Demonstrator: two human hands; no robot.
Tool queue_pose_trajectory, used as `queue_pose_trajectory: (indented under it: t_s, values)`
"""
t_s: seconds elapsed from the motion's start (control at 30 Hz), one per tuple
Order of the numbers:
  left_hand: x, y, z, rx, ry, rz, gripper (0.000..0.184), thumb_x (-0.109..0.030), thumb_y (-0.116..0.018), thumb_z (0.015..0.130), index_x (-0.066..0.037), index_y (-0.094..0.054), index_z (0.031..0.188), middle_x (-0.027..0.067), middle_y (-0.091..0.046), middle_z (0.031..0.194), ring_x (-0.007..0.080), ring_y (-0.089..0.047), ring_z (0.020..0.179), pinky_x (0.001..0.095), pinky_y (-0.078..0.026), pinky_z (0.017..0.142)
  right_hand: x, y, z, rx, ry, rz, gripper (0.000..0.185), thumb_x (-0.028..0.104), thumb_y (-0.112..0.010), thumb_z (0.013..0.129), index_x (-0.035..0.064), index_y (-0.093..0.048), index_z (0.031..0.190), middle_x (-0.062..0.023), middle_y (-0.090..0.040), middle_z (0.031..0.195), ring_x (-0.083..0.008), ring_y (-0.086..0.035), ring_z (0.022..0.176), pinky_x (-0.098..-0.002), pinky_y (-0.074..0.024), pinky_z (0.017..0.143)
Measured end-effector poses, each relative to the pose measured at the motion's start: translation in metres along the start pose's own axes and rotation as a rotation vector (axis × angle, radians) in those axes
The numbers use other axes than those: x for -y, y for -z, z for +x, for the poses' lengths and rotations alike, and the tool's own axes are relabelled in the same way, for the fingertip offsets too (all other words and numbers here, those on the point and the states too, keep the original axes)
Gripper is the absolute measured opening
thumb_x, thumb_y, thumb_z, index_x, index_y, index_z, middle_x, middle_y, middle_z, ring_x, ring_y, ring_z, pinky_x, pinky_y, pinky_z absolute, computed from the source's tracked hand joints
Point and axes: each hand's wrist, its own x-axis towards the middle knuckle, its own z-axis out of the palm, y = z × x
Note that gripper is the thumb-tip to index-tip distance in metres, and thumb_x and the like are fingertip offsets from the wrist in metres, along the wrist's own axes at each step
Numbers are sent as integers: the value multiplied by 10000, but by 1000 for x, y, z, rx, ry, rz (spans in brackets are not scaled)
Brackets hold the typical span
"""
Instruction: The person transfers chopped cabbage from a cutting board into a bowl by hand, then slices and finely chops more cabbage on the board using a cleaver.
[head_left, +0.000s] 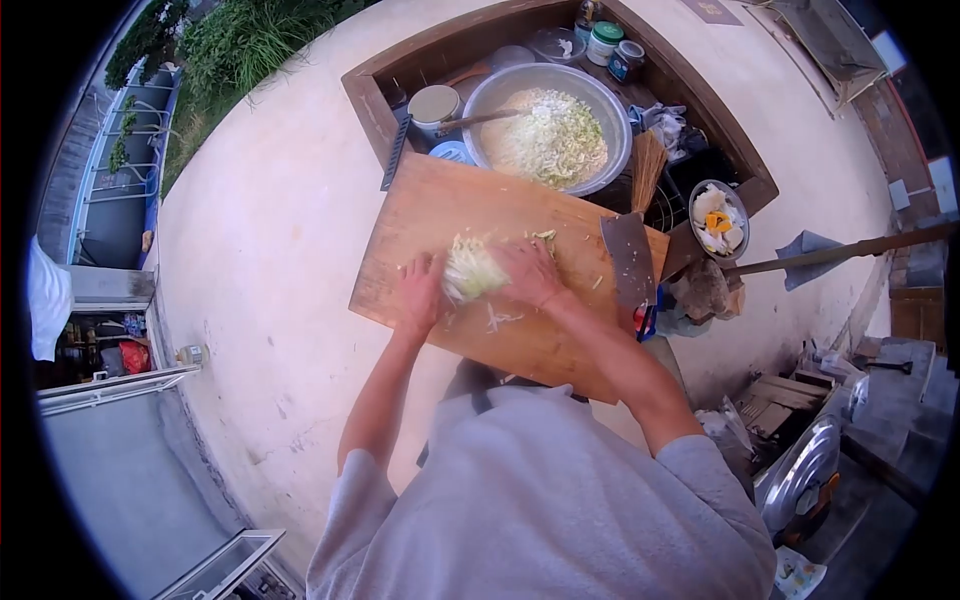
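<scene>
Pale paved ground [250, 250] spreads widely outdoors, with green plants [245, 45] along one edge. On it stands a brown counter [690, 75] with a raised rim around its recessed top. A broad wooden board [410, 200] reaches from the counter toward the person, tilted in this view, giving a flat, firm surface with stray shreds on it. Beyond it sits a big bowl [622, 125] of pale, finely cut food, a wooden handle resting across its rim. A dark, wide blade [630, 260] lies across the board's right end; a straw brush [648, 170] and a smaller bowl [745, 235] of scraps are near it.

The shredded cabbage [470, 268], as it appears, is heaped mid-board between the left hand [421, 290] and the right hand [530, 270]. Both are open and apart, loosely curved against its sides; blur hides how far the fingertips reach under. The heap should be light, limp and slightly slippery, shedding strands, so it is best scooped low from both sides.
</scene>
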Motion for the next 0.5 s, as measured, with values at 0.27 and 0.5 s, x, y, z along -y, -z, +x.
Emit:
queue_pose_trajectory:
  t_s: [0.27, 0.5]
  values:
    - [-2, 10, 8, 144, 15, -48, 903, -288, -813, 671, -156, -465, 1494, 148, -535, 1207, 331, -513, 1144, 481, -367, 987, -8, 7, -24, 106, -88, -129, 1059, 455, -893, 627, 130, -410, 1512, -98, -444, 1510, -295, -433, 1336, -535, -303, 1109]
    - [27, 20, 31, 351, -150, -185, 1156, -353, -904, 537, -152, -367, 1540, 218, -379, 1536, 416, -402, 1376, 539, -312, 1137, 58, 26, -12, 241, -295, -192, 1197, 529, -895, 593, 174, -312, 1576, -184, -269, 1601, -410, -200, 1502, -673, -124, 1177]
